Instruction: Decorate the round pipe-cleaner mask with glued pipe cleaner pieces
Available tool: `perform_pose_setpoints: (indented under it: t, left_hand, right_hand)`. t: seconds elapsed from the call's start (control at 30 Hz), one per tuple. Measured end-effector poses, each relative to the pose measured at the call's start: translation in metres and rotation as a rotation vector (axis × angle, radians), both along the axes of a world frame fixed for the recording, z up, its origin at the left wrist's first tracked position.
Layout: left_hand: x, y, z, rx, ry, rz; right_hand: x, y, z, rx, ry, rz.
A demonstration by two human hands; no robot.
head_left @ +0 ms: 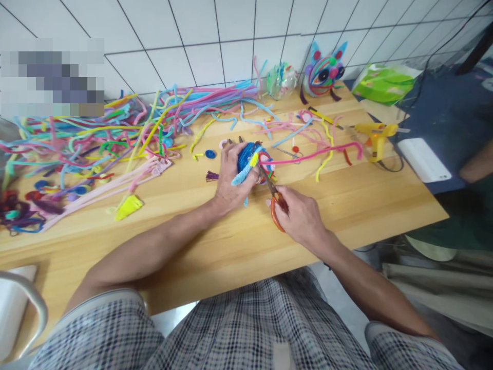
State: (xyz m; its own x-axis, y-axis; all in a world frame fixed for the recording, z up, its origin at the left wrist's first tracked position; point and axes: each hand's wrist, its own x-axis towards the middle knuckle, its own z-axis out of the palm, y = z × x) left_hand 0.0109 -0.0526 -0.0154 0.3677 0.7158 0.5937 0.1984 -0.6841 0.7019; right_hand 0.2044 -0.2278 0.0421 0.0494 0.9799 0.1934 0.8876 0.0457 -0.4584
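Observation:
My left hand (233,180) is wrapped round a blue ball-shaped pipe-cleaner craft (248,154) with red, white and green parts and a light blue, yellow-tipped piece on it. In my right hand (302,213) is a pair of scissors (278,205) with orange handles, its blades pointing up-left against the craft. From the craft a long pink pipe cleaner (319,155) stretches out to the right, beside the blade tips. A purple tassel (211,176) shows just left of my left hand. Part of the craft is hidden behind my fingers.
Heaped pipe cleaners (127,128) cover the table's left and back. A yellow glue gun (375,136), a white box (423,159) and a green packet (385,85) lie right. A finished-looking cat-eared craft (325,72) and a clear ball (283,79) stand by the tiled wall. Someone's arm (477,164) shows far right.

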Motion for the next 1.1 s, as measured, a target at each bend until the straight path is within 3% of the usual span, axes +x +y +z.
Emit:
perform_pose_setpoints:
  t: [0.27,0.9,1.1]
  left_hand:
    - [-0.001,0.000,-0.004,0.016,0.016,0.011]
    - [0.000,-0.001,-0.005,0.025,0.033,0.030]
    - [0.002,0.000,-0.009,0.043,0.007,0.020]
  right_hand:
    - [-0.012,-0.002,0.002,-0.073,-0.149,-0.073]
    - [-0.025,0.005,-0.005,-0.083,-0.157,-0.181]
    - [-0.019,0.004,-0.011,-0.002,-0.158,-0.148]
